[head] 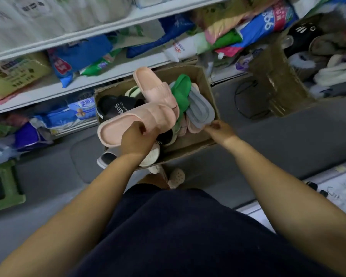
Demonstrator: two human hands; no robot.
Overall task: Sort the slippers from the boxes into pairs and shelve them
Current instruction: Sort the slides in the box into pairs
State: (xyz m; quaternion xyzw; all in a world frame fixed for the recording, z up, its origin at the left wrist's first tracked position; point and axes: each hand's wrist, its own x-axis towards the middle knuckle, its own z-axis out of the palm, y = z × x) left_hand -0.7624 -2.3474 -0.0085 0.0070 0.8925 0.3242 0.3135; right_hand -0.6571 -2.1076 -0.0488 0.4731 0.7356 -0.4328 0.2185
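Note:
A cardboard box [205, 80] on the floor in front of me holds several mixed slippers. My left hand [137, 137] grips a pink slipper [134, 121] by its side, over the box's near left corner. A second pink slipper [155, 87] lies across it, pointing up and away. Beside them are a black slipper [116, 108], a green slipper [181, 90] and a grey slipper [200, 110]. My right hand [220, 127] pinches the near end of the grey slipper at the box's right side.
White shelves [88, 29] packed with bagged goods run along the left and top. A second, taller cardboard box [276, 84] with more slippers stands at the upper right. A green plastic stool [6, 188] sits at the left. Loose slippers [176, 177] lie on the grey floor by my feet.

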